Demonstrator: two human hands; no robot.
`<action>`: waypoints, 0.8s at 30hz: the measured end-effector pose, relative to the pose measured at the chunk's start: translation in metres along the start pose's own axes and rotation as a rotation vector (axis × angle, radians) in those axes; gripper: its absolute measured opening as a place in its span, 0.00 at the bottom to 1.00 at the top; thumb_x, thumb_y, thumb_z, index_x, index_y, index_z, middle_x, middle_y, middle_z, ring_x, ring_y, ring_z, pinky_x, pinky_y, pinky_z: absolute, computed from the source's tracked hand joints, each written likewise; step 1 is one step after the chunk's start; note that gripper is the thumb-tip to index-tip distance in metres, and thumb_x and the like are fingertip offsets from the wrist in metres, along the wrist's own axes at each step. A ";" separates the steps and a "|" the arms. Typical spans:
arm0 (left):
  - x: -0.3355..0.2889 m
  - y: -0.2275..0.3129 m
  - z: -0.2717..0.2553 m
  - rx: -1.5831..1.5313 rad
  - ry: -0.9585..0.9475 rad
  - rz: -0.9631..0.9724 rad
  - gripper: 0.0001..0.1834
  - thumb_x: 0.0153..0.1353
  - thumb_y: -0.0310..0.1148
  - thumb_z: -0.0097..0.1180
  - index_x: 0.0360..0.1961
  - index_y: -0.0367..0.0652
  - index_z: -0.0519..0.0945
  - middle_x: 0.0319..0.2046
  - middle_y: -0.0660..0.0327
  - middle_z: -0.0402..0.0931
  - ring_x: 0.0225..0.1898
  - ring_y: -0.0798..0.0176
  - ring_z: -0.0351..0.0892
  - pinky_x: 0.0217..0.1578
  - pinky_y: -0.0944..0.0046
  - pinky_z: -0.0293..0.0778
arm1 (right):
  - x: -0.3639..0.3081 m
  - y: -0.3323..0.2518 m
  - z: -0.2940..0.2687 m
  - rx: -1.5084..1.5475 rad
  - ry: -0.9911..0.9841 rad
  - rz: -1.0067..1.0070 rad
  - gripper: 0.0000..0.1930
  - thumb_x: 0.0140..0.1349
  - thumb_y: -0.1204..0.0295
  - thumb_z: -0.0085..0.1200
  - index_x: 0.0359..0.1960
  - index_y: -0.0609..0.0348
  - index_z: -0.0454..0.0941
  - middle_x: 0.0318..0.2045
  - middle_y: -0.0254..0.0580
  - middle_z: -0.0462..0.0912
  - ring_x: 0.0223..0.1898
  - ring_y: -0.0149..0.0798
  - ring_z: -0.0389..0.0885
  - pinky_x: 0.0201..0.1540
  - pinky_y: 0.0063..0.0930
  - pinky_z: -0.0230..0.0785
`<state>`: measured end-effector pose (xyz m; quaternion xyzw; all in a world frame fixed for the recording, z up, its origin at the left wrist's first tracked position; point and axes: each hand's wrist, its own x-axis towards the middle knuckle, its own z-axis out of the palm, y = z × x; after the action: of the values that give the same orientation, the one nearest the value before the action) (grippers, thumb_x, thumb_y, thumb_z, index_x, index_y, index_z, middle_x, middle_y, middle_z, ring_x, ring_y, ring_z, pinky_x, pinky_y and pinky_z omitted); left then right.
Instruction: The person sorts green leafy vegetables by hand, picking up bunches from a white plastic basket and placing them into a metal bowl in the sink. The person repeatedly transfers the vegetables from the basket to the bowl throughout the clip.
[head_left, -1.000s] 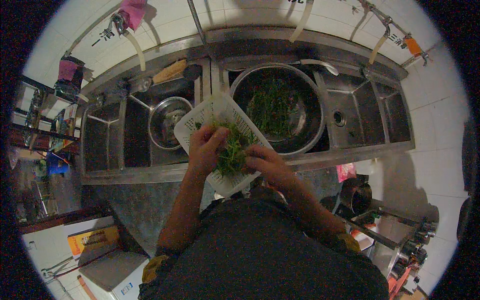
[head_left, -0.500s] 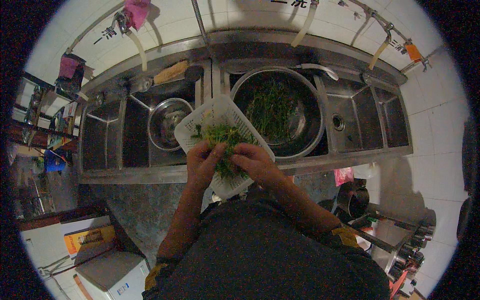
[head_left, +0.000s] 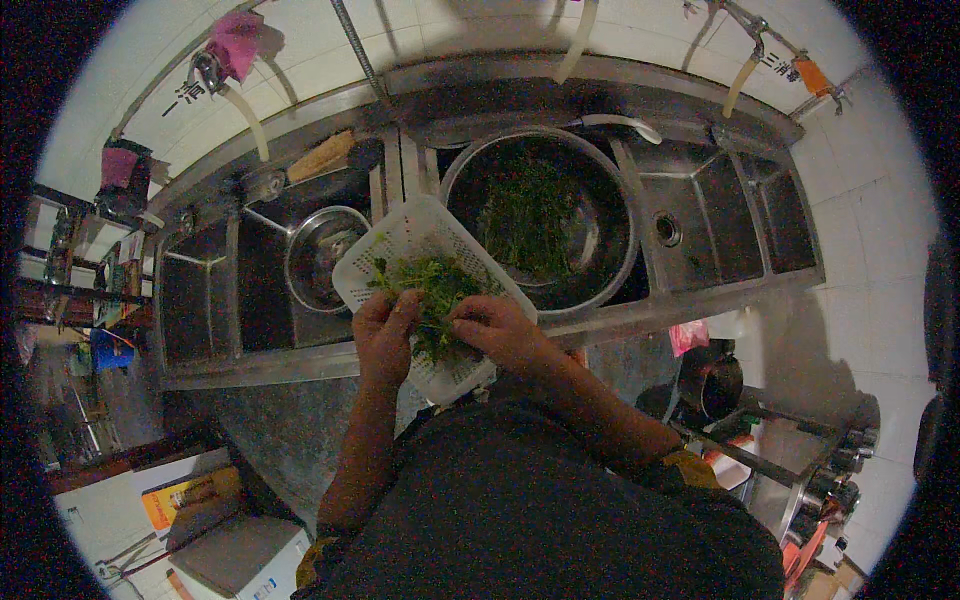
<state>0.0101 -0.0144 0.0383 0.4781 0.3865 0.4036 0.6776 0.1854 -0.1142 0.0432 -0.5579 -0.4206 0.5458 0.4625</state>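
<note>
A white perforated plastic basket (head_left: 483, 265) rests slantwise across the sink's front edge, close to my body. Leafy green herbs (head_left: 435, 283) lie in it, their kind too blurred to name. My left hand (head_left: 387, 325) is closed over the basket, its thumb and fingers pinching some of the herbs. Just to its right, my right hand (head_left: 497, 328) pinches the same bunch, fingertips pressed together. Behind the basket, a large round metal basin (head_left: 628, 225) sits in the sink with long thin green stems (head_left: 530, 220) inside.
To the left, a smaller metal bowl (head_left: 297, 272) stands in another compartment of the steel sink (head_left: 270, 368). A white-handled tool (head_left: 625, 124) lies behind the basin. Hoses hang from wall taps. Pots (head_left: 712, 378) and a metal rack stand at lower right, boxes (head_left: 205, 500) at lower left.
My view has shifted and tilted slightly. My hands have moved a little apart, and the herbs between them look more spread out in the basket.
</note>
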 end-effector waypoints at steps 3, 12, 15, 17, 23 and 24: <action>-0.002 0.004 0.002 0.061 -0.013 -0.032 0.10 0.70 0.33 0.63 0.33 0.39 0.81 0.26 0.69 0.76 0.27 0.75 0.68 0.28 0.68 0.62 | 0.002 0.012 -0.001 0.095 -0.015 0.035 0.09 0.71 0.68 0.56 0.45 0.60 0.81 0.33 0.31 0.79 0.35 0.28 0.76 0.39 0.29 0.72; 0.002 -0.015 -0.007 0.120 -0.023 -0.017 0.09 0.69 0.31 0.63 0.32 0.39 0.79 0.28 0.69 0.76 0.28 0.74 0.69 0.29 0.67 0.65 | 0.005 0.006 0.003 -0.212 0.083 -0.086 0.08 0.65 0.68 0.59 0.35 0.60 0.80 0.28 0.38 0.80 0.31 0.37 0.79 0.35 0.36 0.72; 0.002 -0.030 -0.014 -0.030 0.043 -0.147 0.08 0.68 0.30 0.62 0.32 0.41 0.78 0.28 0.69 0.75 0.27 0.75 0.69 0.29 0.68 0.66 | -0.006 -0.013 0.003 -0.399 0.064 -0.271 0.08 0.63 0.68 0.59 0.34 0.61 0.80 0.30 0.46 0.82 0.32 0.46 0.82 0.37 0.40 0.73; 0.007 -0.036 -0.023 -0.217 0.135 -0.196 0.08 0.68 0.31 0.63 0.32 0.43 0.78 0.27 0.69 0.75 0.26 0.75 0.68 0.28 0.69 0.65 | -0.010 -0.021 0.008 -0.347 0.026 -0.411 0.09 0.64 0.67 0.58 0.36 0.61 0.80 0.32 0.49 0.83 0.34 0.50 0.83 0.38 0.43 0.74; 0.024 -0.017 -0.056 0.236 -0.062 -0.049 0.10 0.68 0.36 0.63 0.38 0.41 0.82 0.27 0.66 0.76 0.26 0.71 0.70 0.29 0.66 0.67 | 0.004 -0.010 0.009 -0.489 0.170 -0.406 0.12 0.66 0.66 0.58 0.45 0.60 0.83 0.35 0.49 0.85 0.38 0.53 0.85 0.43 0.45 0.77; 0.023 -0.014 -0.056 0.417 -0.120 -0.033 0.11 0.68 0.38 0.63 0.40 0.40 0.82 0.28 0.65 0.77 0.27 0.69 0.72 0.30 0.64 0.68 | 0.009 -0.003 0.004 -0.554 0.235 -0.398 0.13 0.66 0.66 0.58 0.47 0.59 0.84 0.36 0.49 0.85 0.39 0.53 0.86 0.44 0.45 0.77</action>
<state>-0.0300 0.0226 0.0079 0.6245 0.4284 0.2746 0.5925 0.1824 -0.1048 0.0440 -0.6281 -0.5969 0.2427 0.4362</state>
